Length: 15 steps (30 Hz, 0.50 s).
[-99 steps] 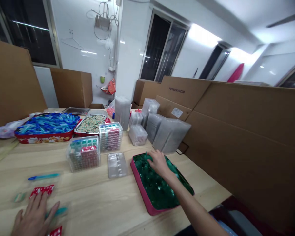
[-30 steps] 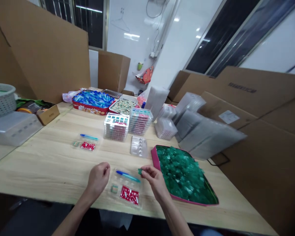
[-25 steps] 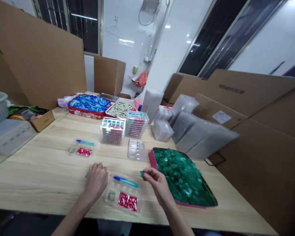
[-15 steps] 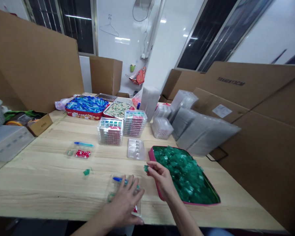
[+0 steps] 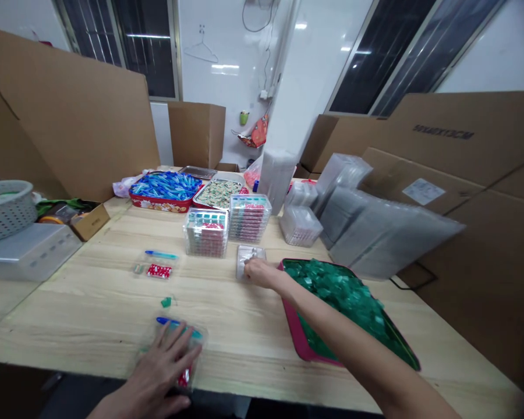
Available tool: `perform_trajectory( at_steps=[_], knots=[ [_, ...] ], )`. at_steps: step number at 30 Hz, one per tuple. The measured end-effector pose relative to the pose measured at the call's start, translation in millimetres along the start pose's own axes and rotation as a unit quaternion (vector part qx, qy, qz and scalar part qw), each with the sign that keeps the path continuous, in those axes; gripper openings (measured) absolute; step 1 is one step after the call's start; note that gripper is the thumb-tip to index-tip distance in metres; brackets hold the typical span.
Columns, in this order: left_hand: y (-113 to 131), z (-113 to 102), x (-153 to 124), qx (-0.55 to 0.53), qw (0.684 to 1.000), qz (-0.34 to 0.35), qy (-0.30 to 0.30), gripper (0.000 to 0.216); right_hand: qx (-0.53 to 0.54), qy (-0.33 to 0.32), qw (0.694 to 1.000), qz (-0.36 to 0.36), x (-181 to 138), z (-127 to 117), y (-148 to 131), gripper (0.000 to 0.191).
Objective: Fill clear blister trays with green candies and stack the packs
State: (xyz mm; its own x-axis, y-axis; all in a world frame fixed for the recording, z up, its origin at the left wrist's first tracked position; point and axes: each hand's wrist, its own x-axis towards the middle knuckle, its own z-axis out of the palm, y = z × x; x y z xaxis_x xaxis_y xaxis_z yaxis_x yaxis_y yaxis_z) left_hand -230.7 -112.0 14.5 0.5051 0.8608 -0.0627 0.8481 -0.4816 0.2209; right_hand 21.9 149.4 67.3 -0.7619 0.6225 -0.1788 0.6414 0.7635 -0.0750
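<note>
My left hand [image 5: 168,358] lies flat, fingers spread, on a clear plastic tray [image 5: 203,337] near the table's front edge. In that tray are a blue pen-like stick [image 5: 168,320] and a red patterned packet [image 5: 184,377], partly covered by the hand. My right hand [image 5: 257,272] reaches forward to another clear plastic tray [image 5: 244,254] and its fingers are bent together at that tray's lower part. Whatever they pinch is hidden. Under my right forearm stands a pink-rimmed tin [image 5: 293,326] heaped with green translucent pieces [image 5: 332,291].
A loose green piece [image 5: 166,302] and another filled tray [image 5: 159,270] lie to the left. Further back stand stacked filled trays [image 5: 206,233], a tin of blue sticks [image 5: 166,189] and a tray of small packets [image 5: 218,193]. Plastic stacks [image 5: 367,227] and cardboard [image 5: 475,215] border the right.
My right hand has moved forward from beside the green tin to the rear clear tray; the green piece it held is out of sight. My left hand and its tray have shifted left.
</note>
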Motion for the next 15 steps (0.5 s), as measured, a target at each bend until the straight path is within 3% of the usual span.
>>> perform_trajectory(
  at_steps=[5, 10, 15],
  knots=[
    [-16, 4, -12, 0.027, 0.998, 0.0, 0.048, 0.088, -0.047, -0.061, 0.997, -0.026, 8, -4, -3, 0.02],
    [-10, -1, 7, 0.021, 0.999, 0.016, 0.019, 0.106, -0.07, -0.089, 0.993, -0.032, 10, -7, -2, 0.021],
    [-6, -6, 23, 0.009, 1.0, 0.015, -0.009, 0.107, -0.078, -0.095, 0.992, -0.042, 8, -5, 0, 0.023]
  ],
)
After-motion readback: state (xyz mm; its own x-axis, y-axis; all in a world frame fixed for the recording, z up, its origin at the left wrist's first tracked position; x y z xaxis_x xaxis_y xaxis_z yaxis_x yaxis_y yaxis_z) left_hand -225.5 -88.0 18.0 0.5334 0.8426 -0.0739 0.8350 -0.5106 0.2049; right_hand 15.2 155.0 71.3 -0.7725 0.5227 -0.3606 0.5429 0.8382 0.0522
